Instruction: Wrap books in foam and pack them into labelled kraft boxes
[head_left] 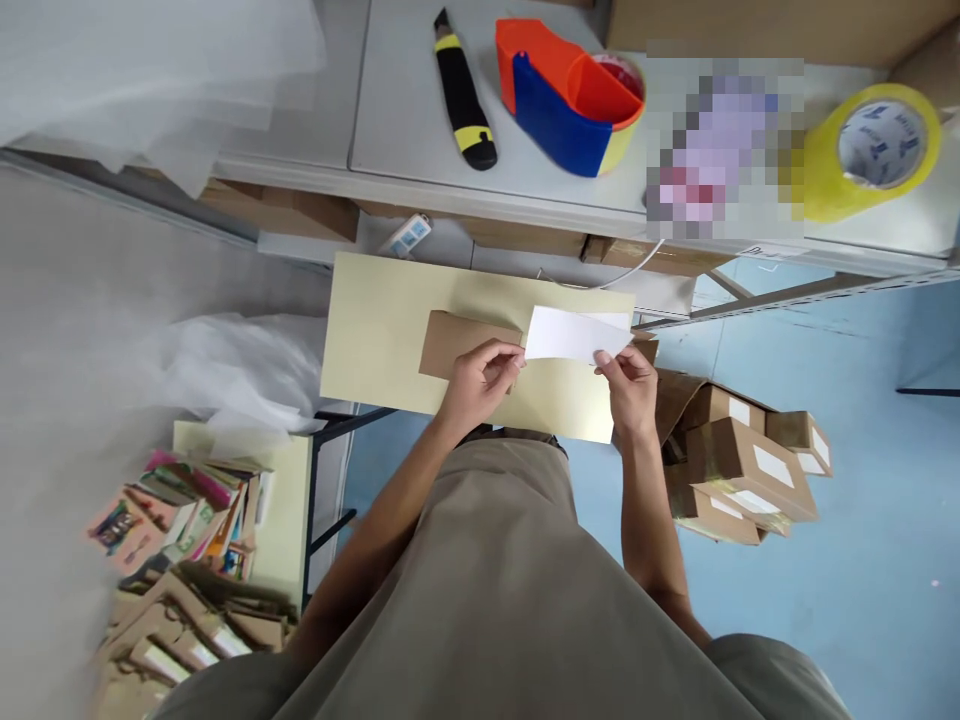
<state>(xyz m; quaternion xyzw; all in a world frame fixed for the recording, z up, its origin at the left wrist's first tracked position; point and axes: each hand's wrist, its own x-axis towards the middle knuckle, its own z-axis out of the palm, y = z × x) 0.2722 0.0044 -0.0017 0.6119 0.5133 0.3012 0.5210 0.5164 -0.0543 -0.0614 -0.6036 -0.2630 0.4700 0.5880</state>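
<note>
Paper (564,335) in right hand (634,392), brown box (448,345) seemingly closed

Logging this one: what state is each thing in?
White paper: curved, in the grip of the right hand.
Left hand: at the paper's left edge, hold unclear.
Brown carton: partly hidden, closure unclear.
Utility knife: lying flat, blade unclear.
Tape dispenser: loaded with a roll.
Yellow tape roll: unheld.
Labelled cartons: piled together.
Printed items: loosely heaped.

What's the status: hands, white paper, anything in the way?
Right hand pinching rectangular white paper sheet. Left hand at sheet's other end, grip unclear. Nothing seen blocking sheet; brown cardboard box on pale yellow tabletop.
</note>
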